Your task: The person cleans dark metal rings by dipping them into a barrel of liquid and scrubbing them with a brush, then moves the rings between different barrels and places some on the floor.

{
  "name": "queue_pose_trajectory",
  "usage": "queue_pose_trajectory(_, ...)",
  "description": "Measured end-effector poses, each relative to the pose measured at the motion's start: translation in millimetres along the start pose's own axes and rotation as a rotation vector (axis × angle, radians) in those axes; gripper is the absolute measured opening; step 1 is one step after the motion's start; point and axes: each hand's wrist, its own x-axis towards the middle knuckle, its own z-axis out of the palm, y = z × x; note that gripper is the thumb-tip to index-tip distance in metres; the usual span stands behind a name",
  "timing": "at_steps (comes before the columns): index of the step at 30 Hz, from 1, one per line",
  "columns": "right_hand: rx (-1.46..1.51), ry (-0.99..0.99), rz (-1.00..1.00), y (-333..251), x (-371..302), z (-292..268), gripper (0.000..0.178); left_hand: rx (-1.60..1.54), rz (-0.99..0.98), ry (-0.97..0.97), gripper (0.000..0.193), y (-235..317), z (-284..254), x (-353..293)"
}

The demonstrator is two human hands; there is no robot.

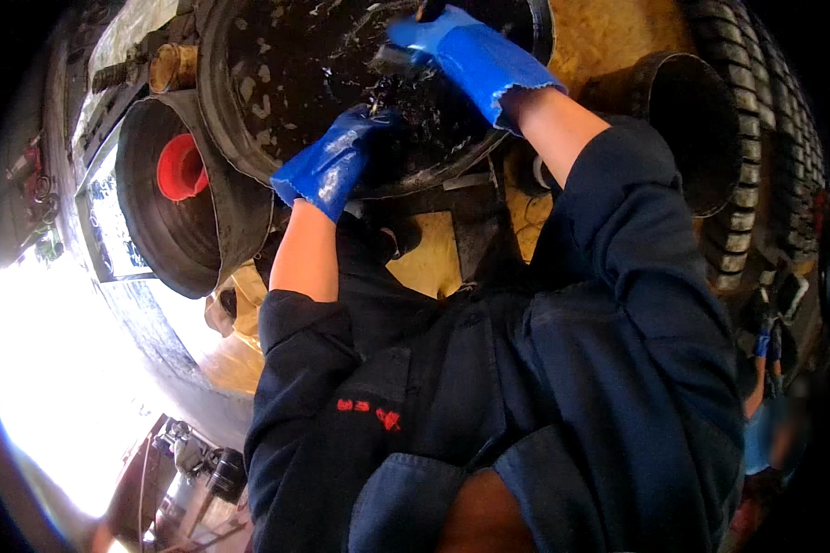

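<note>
Both of my hands wear blue rubber gloves and reach over a wide round black tub (214, 78) of dark, wet, glinting liquid. My left hand (337, 157) is low over the tub's near part, its fingers closed around a dark wet piece (378, 109) whose kind I cannot make out. Higher and to the right, my right hand (452, 46) is closed around a tool with a dark handle (430, 10). A greyish, motion-blurred end (392, 61) shows below those fingers; it looks like a brush. Its tip lies just above the wet piece.
Left of the tub stands a dark round container (143, 226) with a red funnel-like cup (182, 168) inside. A dark open cylinder (687, 129) and a large treaded tyre (742, 175) are at the right. Another person (770, 415) is at the far right edge. Yellowish floor (429, 253) shows below the tub.
</note>
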Motion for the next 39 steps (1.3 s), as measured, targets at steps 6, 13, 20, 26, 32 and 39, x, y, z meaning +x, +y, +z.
queue_pose_trajectory(6,-0.138,-0.38,-0.026,-18.3,-19.0,45.4,0.05,-0.029,-0.074,0.029,0.039,8.7,-9.7,-20.4)
queue_pose_trajectory(13,-0.345,0.012,-0.099,-1.4,2.3,36.4,0.049,-0.074,-0.057,0.033,0.038,9.3,-5.3,-2.9)
queue_pose_trajectory(20,-0.203,-0.33,-0.201,-44.7,-40.0,25.3,0.045,-0.1,-0.055,0.037,0.038,2.8,-7.8,-2.9)
queue_pose_trajectory(26,-0.5,-0.067,-0.15,5.6,-11.8,30.4,0.04,-0.106,-0.057,0.028,0.037,8.8,-6.4,-0.9)
queue_pose_trajectory(32,-0.083,-0.275,0.085,-14.3,-63.5,-5.7,0.048,-0.117,-0.064,0.027,0.036,5.4,-11.3,-4.2)
queue_pose_trajectory(39,0.085,-0.282,0.025,-19.8,-51.2,-2.3,0.049,-0.25,-0.061,0.045,0.036,2.4,0.0,4.5)
